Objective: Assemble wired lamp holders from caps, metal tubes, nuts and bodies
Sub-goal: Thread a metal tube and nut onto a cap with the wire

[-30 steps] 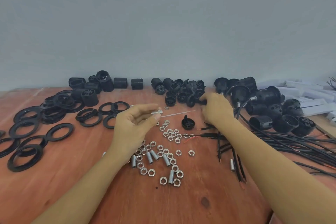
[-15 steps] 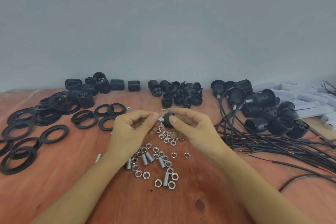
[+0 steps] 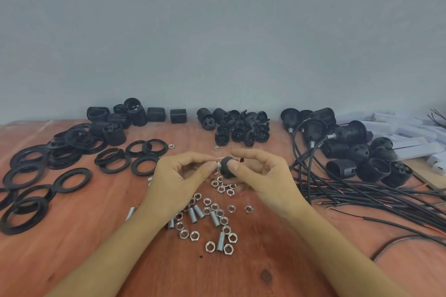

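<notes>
Now, nearest you on the wooden table [image 3: 265,267], loose nuts [image 3: 209,246] and spare threaded tubes [image 3: 215,218] are lying scattered just under your wrists. Above them your two hands are meeting over the pile.

Your left hand [image 3: 177,177] is pinching a short metal tube [image 3: 218,166] between thumb and forefinger, the other fingers curling loosely behind. Only a silvery sliver of it is showing, so I cannot tell how far it is seated. Your right hand [image 3: 264,176] is gripping a small black cap [image 3: 226,167] between thumb and forefinger, its remaining fingers curling underneath.

The cap is sitting clear of the table, directly right of your left fingertips and touching the tube. That is the relation everything is turning on: the tube's long axis is running left to right, pointing at the cap's centre, so it looks as if you are threading it in. Both hands are equally near. The left is probably doing the turning while the right is steadying. Keeping that axis square to the cap's face is likely mattering most.

Further out, flat black rings [image 3: 72,179] are spreading on your left and black cables [image 3: 366,196] with bared red ends are trailing on your right. Beyond those, lamp bodies [image 3: 135,113], more caps [image 3: 241,129] and wired holders [image 3: 350,136] are waiting along the grey wall [image 3: 217,31].
</notes>
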